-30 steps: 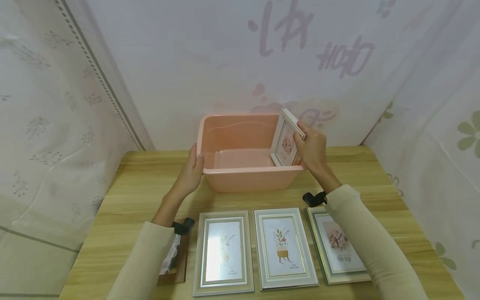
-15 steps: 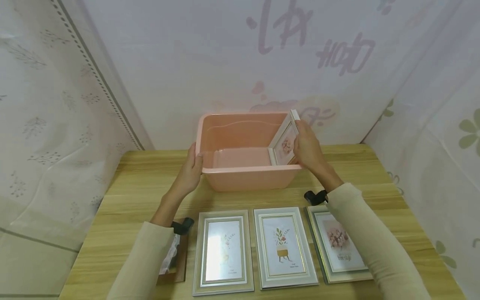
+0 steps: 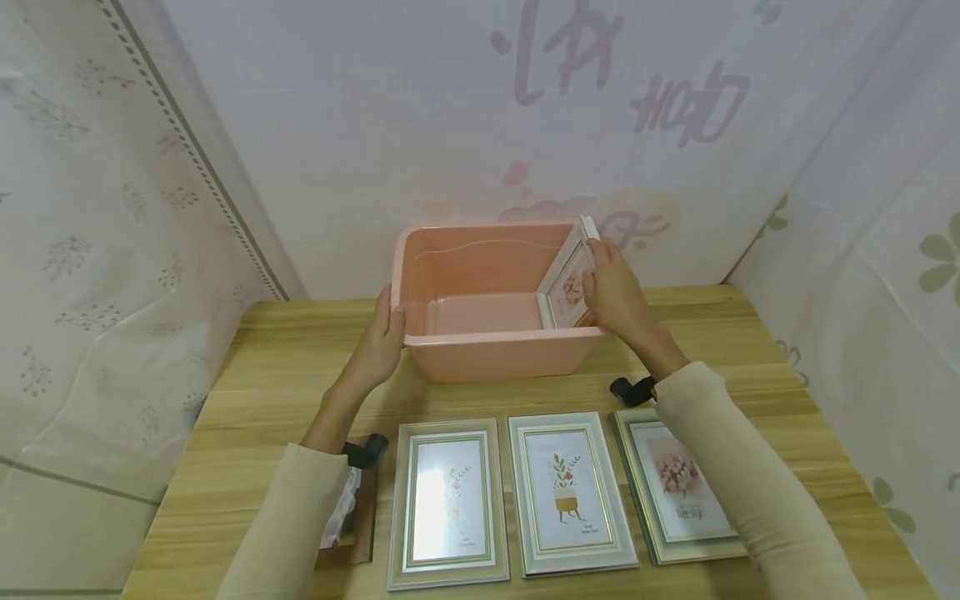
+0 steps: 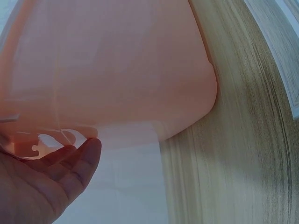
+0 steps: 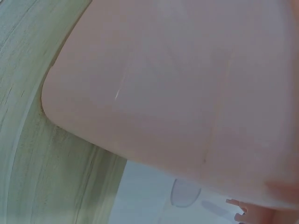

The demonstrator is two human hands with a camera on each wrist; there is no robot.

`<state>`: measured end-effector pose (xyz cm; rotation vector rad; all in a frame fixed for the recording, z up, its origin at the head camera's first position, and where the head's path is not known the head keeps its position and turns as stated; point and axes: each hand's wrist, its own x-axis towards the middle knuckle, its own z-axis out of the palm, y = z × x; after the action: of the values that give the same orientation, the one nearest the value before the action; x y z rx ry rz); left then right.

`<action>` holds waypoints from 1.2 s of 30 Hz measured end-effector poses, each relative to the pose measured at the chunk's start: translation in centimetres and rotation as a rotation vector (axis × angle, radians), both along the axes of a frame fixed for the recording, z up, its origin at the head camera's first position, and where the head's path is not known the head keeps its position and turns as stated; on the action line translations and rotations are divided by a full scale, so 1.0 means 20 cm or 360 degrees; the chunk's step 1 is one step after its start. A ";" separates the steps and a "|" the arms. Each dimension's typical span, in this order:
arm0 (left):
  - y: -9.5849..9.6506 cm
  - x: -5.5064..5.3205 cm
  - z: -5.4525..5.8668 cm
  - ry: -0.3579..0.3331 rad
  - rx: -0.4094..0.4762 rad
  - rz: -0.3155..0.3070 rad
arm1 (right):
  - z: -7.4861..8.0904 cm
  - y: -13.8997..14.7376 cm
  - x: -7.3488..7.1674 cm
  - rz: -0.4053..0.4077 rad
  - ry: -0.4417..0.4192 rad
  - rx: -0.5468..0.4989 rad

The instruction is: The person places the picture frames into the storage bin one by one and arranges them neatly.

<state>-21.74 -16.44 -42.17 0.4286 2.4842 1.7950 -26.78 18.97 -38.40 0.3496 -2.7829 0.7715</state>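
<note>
A pink plastic basin stands at the back of the table. My left hand grips its left rim, and in the left wrist view the fingers curl under that rim. Inside the basin, a white picture frame with a pink flower print leans against the right wall. My right hand holds this frame's right edge at the basin's right rim. The right wrist view shows the basin's outer wall, and the right fingers are mostly hidden there.
Near the table's front lie a champagne-coloured frame, a white frame with a plant print and a greenish-gold flower frame, partly under my right sleeve. A brown frame is partly covered by my left sleeve. Patterned curtains surround the table.
The white picture frame has tilted rightward against the basin's right wall, and my right hand has shifted slightly with it. My left hand has stayed on the left rim.
</note>
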 end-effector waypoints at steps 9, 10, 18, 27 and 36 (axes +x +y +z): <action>0.00 0.01 0.00 -0.0002 -0.0028 0.0014 | 0.03 0.08 0.02 -0.0018 -0.0048 -0.0124; 0.00 0.01 0.01 -0.0005 -0.0031 0.0020 | 0.03 0.09 0.03 -0.0008 -0.0037 -0.0146; 0.00 0.01 0.00 -0.0029 -0.0039 0.0019 | 0.02 0.25 0.10 0.0078 0.0002 -0.0293; 0.01 0.00 0.01 -0.0027 0.0005 -0.0002 | -0.06 0.42 0.22 0.0080 0.0036 -0.0343; 0.01 0.00 0.00 -0.0006 0.0004 0.0027 | -0.17 0.54 0.32 0.0167 -0.0041 -0.0185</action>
<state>-21.70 -16.24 -42.07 0.4053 2.4910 1.8038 -20.35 29.75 -41.73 0.4698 -2.7461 0.9633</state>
